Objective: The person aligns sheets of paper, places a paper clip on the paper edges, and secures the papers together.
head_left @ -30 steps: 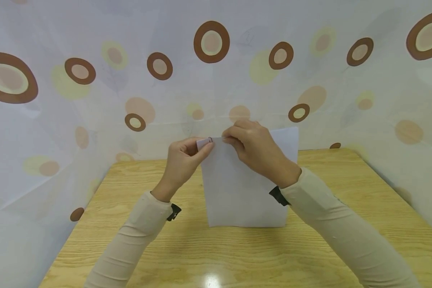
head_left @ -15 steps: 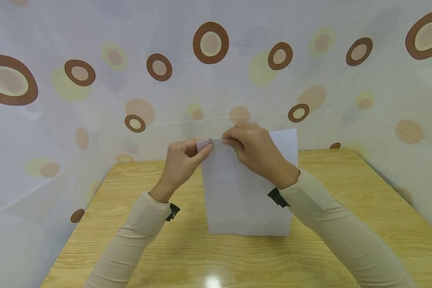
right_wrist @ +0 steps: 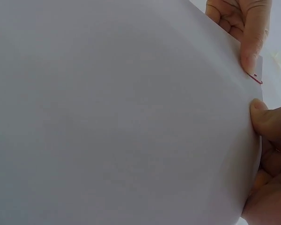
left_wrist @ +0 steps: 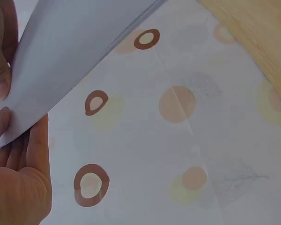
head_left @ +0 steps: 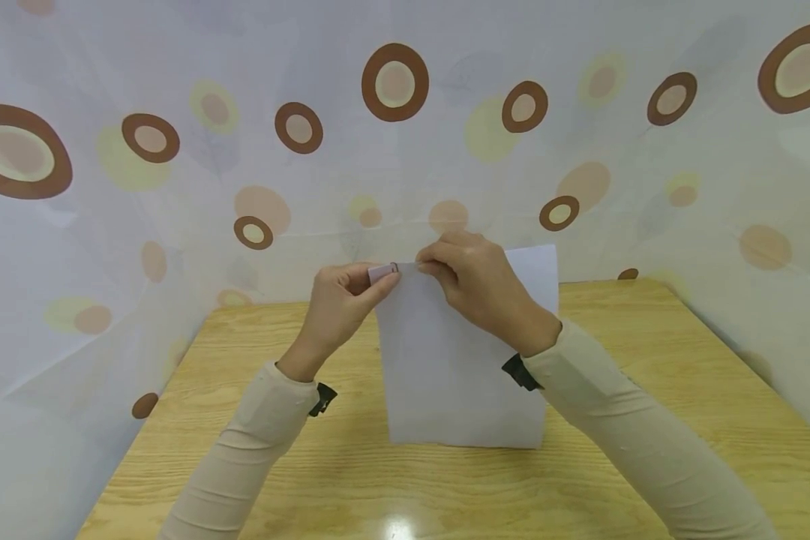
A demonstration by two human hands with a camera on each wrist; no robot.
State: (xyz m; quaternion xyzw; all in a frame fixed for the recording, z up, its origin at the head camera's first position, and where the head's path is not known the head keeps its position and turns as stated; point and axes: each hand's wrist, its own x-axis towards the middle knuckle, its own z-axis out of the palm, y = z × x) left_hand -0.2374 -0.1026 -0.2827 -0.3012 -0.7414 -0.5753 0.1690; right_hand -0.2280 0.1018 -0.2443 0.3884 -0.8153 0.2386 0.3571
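A sheet of white paper [head_left: 459, 382] hangs upright between my hands, above the table. My left hand [head_left: 337, 307] pinches its upper left corner between thumb and fingers. A small folded flap [head_left: 382, 271] with a dark mark shows there; in the right wrist view the mark [right_wrist: 255, 78] looks red. My right hand [head_left: 489, 292] pinches the top edge a short way to the right, its fingertips close to the left thumb. In the left wrist view the paper [left_wrist: 75, 51] shows its edge side-on. My right hand and forearm cover part of the sheet in the head view.
Beneath the hands lies a light wooden table [head_left: 297, 487]. A pale curtain [head_left: 337, 45] with brown rings and pastel spots surrounds it at the back and both sides. Each sleeve carries a black strap [head_left: 523, 372] near the wrist.
The paper's lower edge has come down a little in the head view, and both hands have sunk slightly with it. Both grips on the paper look the same.
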